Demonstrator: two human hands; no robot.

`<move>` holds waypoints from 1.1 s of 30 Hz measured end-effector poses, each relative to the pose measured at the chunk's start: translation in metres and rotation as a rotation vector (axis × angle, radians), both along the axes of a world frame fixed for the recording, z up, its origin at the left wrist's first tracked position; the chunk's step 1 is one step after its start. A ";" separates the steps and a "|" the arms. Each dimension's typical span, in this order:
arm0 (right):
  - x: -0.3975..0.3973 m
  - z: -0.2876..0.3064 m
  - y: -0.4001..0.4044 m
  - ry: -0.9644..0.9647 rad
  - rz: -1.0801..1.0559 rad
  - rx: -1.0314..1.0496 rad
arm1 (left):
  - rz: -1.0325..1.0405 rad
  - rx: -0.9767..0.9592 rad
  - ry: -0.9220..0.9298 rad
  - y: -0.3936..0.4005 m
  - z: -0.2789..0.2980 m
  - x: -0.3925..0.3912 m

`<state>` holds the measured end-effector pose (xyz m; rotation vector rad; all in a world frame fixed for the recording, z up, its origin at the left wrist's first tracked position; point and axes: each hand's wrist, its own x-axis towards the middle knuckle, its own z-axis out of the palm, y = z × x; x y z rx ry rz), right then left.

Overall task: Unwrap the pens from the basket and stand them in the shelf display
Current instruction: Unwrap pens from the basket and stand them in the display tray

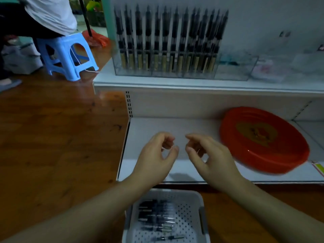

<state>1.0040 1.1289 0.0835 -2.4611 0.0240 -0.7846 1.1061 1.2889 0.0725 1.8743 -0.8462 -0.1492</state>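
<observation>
Wrapped pens [157, 218] lay in a basket [190, 195] at bottom centre, below a left hand [156, 157] and right hand [210, 155], both curled, seemingly empty; next, grasp one wrapper end firmly.

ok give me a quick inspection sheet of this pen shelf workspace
surface: white lower shelf, bare under the hands
job's things: wrapped pens lie in the white basket; the clear display above holds upright pens
clutter: red tray on the shelf
grippers: left hand and right hand are loosely curled, apparently empty
cables: thin white cord by the blue stool
surroundings: wooden floor; a person sits on the stool
</observation>
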 end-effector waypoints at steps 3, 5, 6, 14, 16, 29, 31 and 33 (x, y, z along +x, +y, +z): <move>-0.012 -0.042 0.006 0.196 0.045 -0.007 | -0.133 0.194 0.057 0.017 -0.042 0.000; -0.023 -0.069 0.013 0.342 0.087 -0.018 | -0.182 0.316 0.096 0.029 -0.065 0.002; -0.028 -0.082 0.016 0.402 0.113 -0.030 | -0.203 0.367 0.108 0.034 -0.074 0.004; -0.041 -0.153 0.041 0.880 0.258 -0.235 | -0.457 0.780 0.083 0.048 -0.131 -0.013; -0.040 -0.161 0.046 0.971 0.295 -0.280 | -0.525 0.848 0.116 0.046 -0.141 -0.022; -0.039 -0.197 0.061 1.224 0.429 -0.543 | -0.721 1.053 0.220 0.041 -0.173 -0.025; -0.036 -0.194 0.059 1.205 0.438 -0.525 | -0.737 1.055 0.224 0.039 -0.174 -0.023; -0.030 -0.187 0.052 1.151 0.415 -0.488 | -0.749 1.044 0.237 0.035 -0.173 -0.017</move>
